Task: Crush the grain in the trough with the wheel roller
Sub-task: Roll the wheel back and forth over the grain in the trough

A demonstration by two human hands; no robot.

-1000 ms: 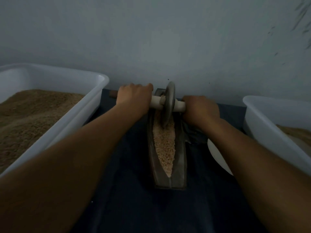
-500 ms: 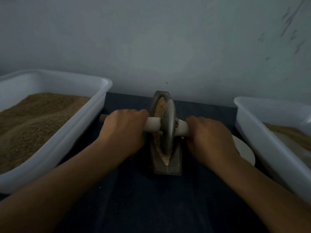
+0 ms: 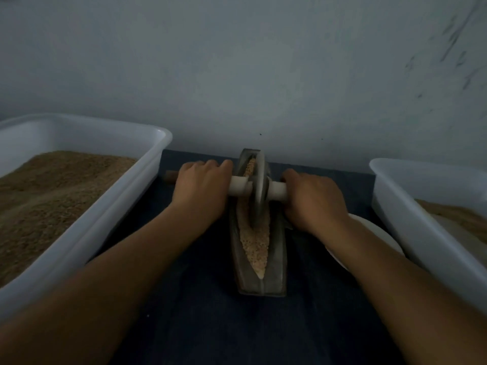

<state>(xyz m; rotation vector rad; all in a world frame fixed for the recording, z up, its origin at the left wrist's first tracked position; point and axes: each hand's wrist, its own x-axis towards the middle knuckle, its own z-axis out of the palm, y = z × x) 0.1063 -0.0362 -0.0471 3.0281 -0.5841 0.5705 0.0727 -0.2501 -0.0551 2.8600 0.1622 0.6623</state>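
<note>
The tabletop (image 3: 200, 325) is covered in a dark blue cloth and pushed up against a plain grey wall (image 3: 237, 61), so the far edge is basically a dead stop for anything rolled that way. The whole left side is taken by a big white tub (image 3: 147, 164) heaped with brown grain or meal, and a second white tub (image 3: 395, 196) with a thinner layer of the same sort of stuff is parked along the right edge, which leaves only a narrow lane down the middle for the elbows. That lane is where the trough (image 3: 259, 283) is set, lengthwise from the near edge toward the wall, presumably so the wheel can be run straight away from and back to the body. The pale grain (image 3: 255, 246) is bunched in the trough's narrow groove, where the wheel can't really miss it. The wheel roller (image 3: 259, 191) is stood upright in the groove toward the far half of the trough, its rim down in the grain. Its axle is gripped on both sides: the left hand (image 3: 201, 188) is wrapped round the left stub and the right hand (image 3: 313, 198) round the right stub, knuckles up, likely so the weight gets pressed down evenly and the wheel isn't tipped. A white plate or lid (image 3: 369, 227) is half hidden under the right forearm, just beside the trough, and could get knocked. A short brown end of the axle (image 3: 170, 176) is poking out past the left hand, close to the left tub's wall.
</note>
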